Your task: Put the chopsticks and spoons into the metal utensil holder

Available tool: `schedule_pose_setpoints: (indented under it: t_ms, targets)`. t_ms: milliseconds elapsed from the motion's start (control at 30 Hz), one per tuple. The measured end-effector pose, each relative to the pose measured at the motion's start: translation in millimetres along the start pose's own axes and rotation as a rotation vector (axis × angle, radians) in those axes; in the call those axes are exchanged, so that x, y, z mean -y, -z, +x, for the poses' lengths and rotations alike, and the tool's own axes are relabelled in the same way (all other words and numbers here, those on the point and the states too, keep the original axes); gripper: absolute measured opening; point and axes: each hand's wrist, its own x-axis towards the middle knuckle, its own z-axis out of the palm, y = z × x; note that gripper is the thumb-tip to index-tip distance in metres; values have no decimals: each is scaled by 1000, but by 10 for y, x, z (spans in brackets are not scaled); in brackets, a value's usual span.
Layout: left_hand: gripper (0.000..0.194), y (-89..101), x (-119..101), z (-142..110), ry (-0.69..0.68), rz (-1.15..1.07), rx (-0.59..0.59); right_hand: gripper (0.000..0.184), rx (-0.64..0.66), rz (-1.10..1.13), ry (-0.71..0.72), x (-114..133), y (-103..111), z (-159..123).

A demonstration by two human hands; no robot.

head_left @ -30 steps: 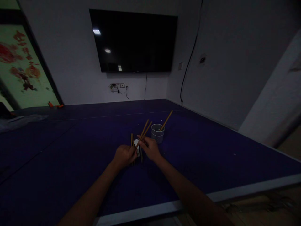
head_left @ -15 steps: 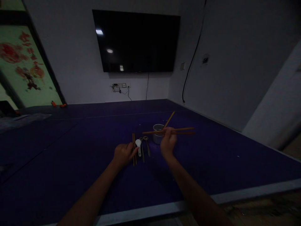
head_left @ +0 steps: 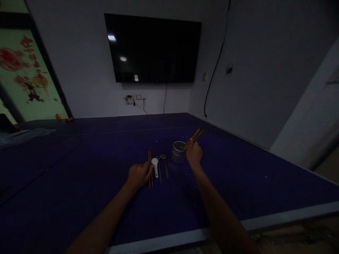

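My right hand (head_left: pixel 194 153) is closed round several wooden chopsticks (head_left: pixel 199 134), held slanted, their lower ends at the rim of a grey metal cup (head_left: pixel 178 156). That cup stands upright just left of the hand. On the purple surface, my left hand (head_left: pixel 139 175) has its fingers curled, thumb and forefinger over a pair of chopsticks (head_left: pixel 149 157) that lie side by side. Its thumb tip reaches a white spoon (head_left: pixel 155 165) alongside. Two metal spoons (head_left: pixel 164 163) lie between the white spoon and the cup.
The purple surface (head_left: pixel 111 204) has a pale front edge (head_left: pixel 164 240) and small white specks. Clear plastic (head_left: pixel 39 132) and orange objects (head_left: pixel 63 118) lie at the far left. A television (head_left: pixel 156 49) hangs on the back wall; a black cable (head_left: pixel 212 83) hangs at right.
The chopsticks in my right hand have swung from lying roughly level across the cup to a steep slant, bunched together at its rim. My left hand stays about where it was.
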Motion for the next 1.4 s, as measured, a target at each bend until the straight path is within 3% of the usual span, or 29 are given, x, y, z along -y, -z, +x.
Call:
schedule_pose_setpoints:
  t_ms: [167, 333, 633, 967, 1200, 1300, 1400]
  targets:
    - [42, 19, -9, 7, 26, 30, 73, 52, 74, -114, -22, -8, -54, 9]
    - [44, 7, -5, 5, 54, 52, 92, 40, 50, 24, 50, -22, -94, -20]
    - [44, -9, -3, 10, 88, 42, 128, 61, -11, 204, 30, -74, -148, -79]
    - [45, -25, 1, 10, 116, 30, 158, 58, 140, 31, 44, -114, -160, -127]
    - [45, -49, 15, 6, 129, 10, 168, 55, -8, 88, -15, -100, -153, -154]
    - [45, -44, 17, 10, 116, 14, 171, 47, -77, 126, -64, -79, -129, -164]
    - [45, -40, 19, 14, 102, 18, 181, 37, -102, 138, -22, -70, -120, -165]
